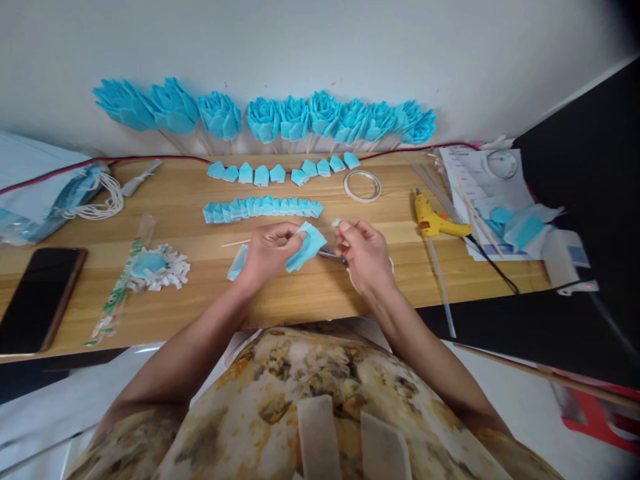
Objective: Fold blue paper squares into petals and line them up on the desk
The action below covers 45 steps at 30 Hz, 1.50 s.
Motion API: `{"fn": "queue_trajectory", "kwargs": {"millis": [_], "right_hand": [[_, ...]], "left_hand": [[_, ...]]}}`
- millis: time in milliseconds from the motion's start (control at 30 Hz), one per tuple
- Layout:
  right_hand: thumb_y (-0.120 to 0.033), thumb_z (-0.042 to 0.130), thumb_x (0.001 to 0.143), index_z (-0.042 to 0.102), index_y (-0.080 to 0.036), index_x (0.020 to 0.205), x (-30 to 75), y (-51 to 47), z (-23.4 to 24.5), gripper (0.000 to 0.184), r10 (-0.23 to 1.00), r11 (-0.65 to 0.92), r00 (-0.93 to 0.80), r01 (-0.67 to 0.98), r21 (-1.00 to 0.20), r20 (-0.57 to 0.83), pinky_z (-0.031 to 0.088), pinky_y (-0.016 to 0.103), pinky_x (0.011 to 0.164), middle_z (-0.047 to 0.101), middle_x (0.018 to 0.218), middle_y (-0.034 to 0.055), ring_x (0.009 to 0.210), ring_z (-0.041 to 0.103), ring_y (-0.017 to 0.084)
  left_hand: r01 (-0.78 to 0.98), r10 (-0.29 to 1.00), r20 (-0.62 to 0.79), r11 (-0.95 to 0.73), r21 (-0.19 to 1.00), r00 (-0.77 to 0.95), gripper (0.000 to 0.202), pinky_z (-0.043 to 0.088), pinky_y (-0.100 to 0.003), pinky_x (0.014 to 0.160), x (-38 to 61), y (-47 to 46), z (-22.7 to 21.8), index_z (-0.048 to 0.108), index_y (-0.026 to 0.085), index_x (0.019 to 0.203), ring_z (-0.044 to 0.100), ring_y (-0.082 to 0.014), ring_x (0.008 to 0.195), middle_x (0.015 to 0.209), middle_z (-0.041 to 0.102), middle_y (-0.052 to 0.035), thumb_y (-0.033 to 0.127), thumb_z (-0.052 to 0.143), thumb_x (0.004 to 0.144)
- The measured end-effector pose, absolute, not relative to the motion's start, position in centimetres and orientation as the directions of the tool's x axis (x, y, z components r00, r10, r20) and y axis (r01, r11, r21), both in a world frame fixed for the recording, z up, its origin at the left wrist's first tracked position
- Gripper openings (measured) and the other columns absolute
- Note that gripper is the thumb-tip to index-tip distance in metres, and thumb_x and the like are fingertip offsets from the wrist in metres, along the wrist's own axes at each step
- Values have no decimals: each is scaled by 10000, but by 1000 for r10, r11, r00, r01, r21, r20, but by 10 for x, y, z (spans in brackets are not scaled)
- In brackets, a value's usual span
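My left hand [273,253] pinches a folded light-blue piece of crepe paper or cloth [309,245] between thumb and fingers. Close by on its right, my right hand [367,253] is closed, with a small whitish scrap [337,223] at its fingertips; what the scrap is cannot be made out. Dark scissors [333,257] lie partly hidden beside the right hand. Under my left wrist rests another blue strip [237,263], near a thin wooden stick [235,243]. Beyond the hands runs an overlapping row of folded blue petals [263,209], with more separate petals [261,175] behind.
Blue paper flowers [320,113] on sticks lean against the wall. A tape roll [363,186], yellow glue gun [435,220] and papers [493,193] sit to the right. Leftward are a phone [43,300], a white-fringed blue piece [157,267] and white cord [103,197].
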State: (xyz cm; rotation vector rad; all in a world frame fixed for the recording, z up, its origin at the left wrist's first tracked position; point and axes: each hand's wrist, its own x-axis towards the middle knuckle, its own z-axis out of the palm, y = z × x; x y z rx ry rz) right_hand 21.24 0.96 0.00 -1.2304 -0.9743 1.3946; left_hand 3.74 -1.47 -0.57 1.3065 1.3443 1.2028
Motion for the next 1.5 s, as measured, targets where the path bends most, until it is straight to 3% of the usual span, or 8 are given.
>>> {"fn": "queue_trajectory", "kwargs": {"millis": [200,400,667,867,1100,1267,1367,1500], "right_hand": [[-475,804,679,664,-233,776,239,16,6,296,989,-149,-16,-203,-968,-149,478,198,499,653,791,-7,669,542,99],[-430,699,804,696,-244,1040,242,8,4,301,991,-120,-92,-221,-968,-102,548,246,606,733,849,3,726,639,120],[-380,705,848,476,-289,1444,228,-6,-2,646,966,175,-219,152,-973,139,570,300,685,716,898,8,778,675,160],[-227,636,866,478,-303,1468,222,-9,-3,627,954,261,-203,211,-942,219,577,314,727,673,863,-18,760,649,144],[-206,636,864,480,-314,1479,219,-13,0,644,942,306,-223,269,-913,250,570,313,732,686,874,-13,765,649,145],[-200,622,872,471,-317,1487,217,-12,0,645,937,329,-226,315,-890,266,571,311,728,693,876,-13,758,650,145],[-230,626,890,459,-321,1494,219,-10,4,633,931,342,-246,327,-881,270,583,322,739,715,905,-1,792,667,161],[-285,576,952,494,-322,1457,223,-15,16,513,907,416,-97,362,-834,410,590,362,814,733,1024,35,905,682,190]], "left_hand": [[61,997,-43,47,997,-67,254,365,-211,470,35,-12,-10,697,172,703,461,-84,520,610,610,13,418,714,766],[62,999,-28,30,998,-38,267,435,-230,534,36,-11,-18,731,169,762,531,-100,567,670,663,1,433,727,800],[103,996,81,-78,992,-30,209,459,-236,629,43,-14,-13,757,169,793,563,-110,650,719,698,-5,377,760,778],[87,997,-6,-1,996,81,354,496,-243,673,41,-23,7,781,164,857,615,-129,694,799,753,-30,511,740,803],[112,996,-67,60,992,55,389,458,-233,623,34,-32,13,774,161,829,580,-122,652,748,726,-19,546,723,805],[78,1000,-5,4,997,13,297,488,-240,684,37,-37,16,760,152,872,616,-132,723,834,749,-42,441,732,806],[84,1000,3,0,996,-27,199,441,-226,612,38,-36,10,729,151,780,558,-104,634,726,698,-13,350,725,783],[85,983,46,-32,996,-178,185,388,-218,560,36,-34,-2,722,155,738,508,-86,584,656,643,9,336,728,776]]}}
